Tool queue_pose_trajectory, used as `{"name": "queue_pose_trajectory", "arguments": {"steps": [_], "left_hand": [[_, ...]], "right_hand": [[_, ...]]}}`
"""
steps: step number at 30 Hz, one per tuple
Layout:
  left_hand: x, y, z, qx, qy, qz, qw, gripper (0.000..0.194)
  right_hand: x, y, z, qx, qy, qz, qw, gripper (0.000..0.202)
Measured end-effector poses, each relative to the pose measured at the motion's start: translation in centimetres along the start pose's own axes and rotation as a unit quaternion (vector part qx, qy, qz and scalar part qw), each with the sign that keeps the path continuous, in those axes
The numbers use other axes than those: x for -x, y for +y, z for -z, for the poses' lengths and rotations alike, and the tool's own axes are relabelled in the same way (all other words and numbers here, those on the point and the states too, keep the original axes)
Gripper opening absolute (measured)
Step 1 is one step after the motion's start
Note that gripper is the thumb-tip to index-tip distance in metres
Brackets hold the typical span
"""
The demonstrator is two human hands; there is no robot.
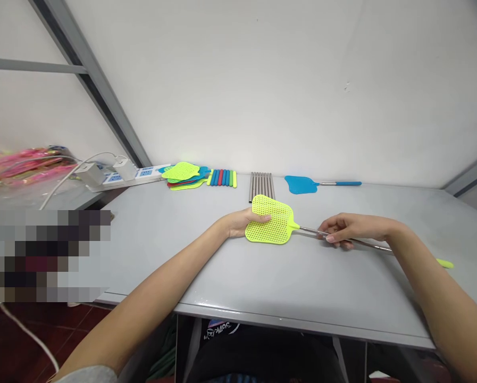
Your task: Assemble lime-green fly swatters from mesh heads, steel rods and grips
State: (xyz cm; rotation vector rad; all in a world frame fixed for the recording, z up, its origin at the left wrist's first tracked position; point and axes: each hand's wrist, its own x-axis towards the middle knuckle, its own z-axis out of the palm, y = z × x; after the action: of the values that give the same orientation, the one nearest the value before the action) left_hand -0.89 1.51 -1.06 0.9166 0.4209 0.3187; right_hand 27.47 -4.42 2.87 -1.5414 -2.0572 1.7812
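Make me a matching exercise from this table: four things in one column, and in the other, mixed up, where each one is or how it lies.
Column one
1. Left hand
2. Right hand
3. Metal tubes
4. Blue fly swatter

Column two
A. On the metal rod of the yellow-green swatter
B. Side by side in a row
C. Lying by the wall, handle pointing right
D. At the mesh head, thumb on top

Right pairs: 1-D, 2-A, 3-B, 4-C
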Motion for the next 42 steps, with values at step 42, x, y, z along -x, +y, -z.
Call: {"name": "queue_pose_trajectory", "arguments": {"steps": [42], "left_hand": [[0.0,-0.4,-0.5,-0.015,0.002,-0.034,0.999,0.038]], "right_hand": [[-0.1,1.2,0.7,-0.062,0.074,-0.014,0.995,0.037]]}}
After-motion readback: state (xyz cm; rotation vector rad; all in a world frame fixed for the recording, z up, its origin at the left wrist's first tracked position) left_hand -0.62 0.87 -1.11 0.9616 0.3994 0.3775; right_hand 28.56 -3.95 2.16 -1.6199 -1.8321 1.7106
